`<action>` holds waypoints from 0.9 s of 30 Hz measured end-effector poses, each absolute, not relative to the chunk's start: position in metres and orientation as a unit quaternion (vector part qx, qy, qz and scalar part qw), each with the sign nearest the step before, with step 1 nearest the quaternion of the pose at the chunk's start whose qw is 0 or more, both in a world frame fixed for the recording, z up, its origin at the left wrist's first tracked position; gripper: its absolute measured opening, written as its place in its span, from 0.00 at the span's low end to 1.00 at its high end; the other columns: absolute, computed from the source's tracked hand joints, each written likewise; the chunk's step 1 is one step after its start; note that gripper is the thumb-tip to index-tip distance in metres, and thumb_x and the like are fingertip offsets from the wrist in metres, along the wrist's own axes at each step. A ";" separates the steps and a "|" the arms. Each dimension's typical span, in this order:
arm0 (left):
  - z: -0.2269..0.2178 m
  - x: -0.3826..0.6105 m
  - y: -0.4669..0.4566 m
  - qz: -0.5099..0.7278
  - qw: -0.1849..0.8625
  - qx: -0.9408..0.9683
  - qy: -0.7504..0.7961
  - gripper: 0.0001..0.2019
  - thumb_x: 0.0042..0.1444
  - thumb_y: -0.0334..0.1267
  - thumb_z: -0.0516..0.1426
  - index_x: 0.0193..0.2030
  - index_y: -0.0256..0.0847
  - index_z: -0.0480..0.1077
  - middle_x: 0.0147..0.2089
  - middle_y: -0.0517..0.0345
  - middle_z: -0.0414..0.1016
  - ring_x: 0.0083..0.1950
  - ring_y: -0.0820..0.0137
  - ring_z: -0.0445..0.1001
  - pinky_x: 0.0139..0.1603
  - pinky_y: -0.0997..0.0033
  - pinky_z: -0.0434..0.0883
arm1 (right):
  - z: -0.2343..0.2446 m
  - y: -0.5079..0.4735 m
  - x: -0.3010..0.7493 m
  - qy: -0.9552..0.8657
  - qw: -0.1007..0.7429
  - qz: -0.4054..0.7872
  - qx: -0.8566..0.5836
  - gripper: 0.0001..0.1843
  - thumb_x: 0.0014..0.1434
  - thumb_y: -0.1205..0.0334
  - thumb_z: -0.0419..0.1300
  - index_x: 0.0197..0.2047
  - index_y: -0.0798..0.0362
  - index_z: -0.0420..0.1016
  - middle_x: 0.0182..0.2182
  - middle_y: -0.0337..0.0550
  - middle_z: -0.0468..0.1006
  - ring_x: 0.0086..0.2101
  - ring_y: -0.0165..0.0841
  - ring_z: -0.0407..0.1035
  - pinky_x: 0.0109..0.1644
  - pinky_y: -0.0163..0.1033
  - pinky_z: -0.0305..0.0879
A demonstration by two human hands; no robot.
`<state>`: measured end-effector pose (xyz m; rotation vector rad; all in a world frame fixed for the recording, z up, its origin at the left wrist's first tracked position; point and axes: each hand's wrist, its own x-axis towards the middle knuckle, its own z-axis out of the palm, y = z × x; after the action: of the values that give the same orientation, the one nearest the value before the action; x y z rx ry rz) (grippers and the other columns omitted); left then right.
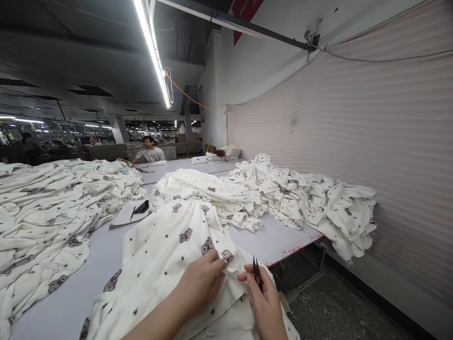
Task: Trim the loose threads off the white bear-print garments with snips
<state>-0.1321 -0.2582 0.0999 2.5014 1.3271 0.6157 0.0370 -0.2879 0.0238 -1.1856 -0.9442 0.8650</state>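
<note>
A white garment (166, 255) printed with small bears and dots lies over the near edge of the table. My left hand (200, 281) pinches a fold of this garment, fingers closed on the cloth. My right hand (264, 304) sits just to the right of it, holding small dark thread snips (256, 273) with the blades pointing up. Its thumb and forefinger also touch the fabric edge. Both hands are close together over the same fold.
Big heaps of the same printed garments lie at the left (49, 212) and at the back right (300, 198). A notepad with a pen and a dark phone (132, 211) rests on the grey table (279, 238). Another person (150, 152) sits far back. A striped wall (354, 141) runs along the right.
</note>
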 end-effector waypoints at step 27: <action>0.139 -0.202 -0.295 0.275 0.110 0.889 0.351 0.14 0.55 0.42 0.58 0.47 0.44 0.66 0.38 0.55 0.71 0.37 0.64 0.72 0.36 0.70 0.68 | 0.023 -0.311 -0.016 -0.534 0.641 0.264 -0.484 0.08 0.54 0.63 0.54 0.29 0.52 0.73 0.22 0.35 0.63 0.22 0.29 0.60 0.25 0.30 0.58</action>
<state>-0.2021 -0.2949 0.1395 2.6116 1.0302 0.8071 -0.0160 -0.3107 0.0227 -1.1034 -1.2186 0.6014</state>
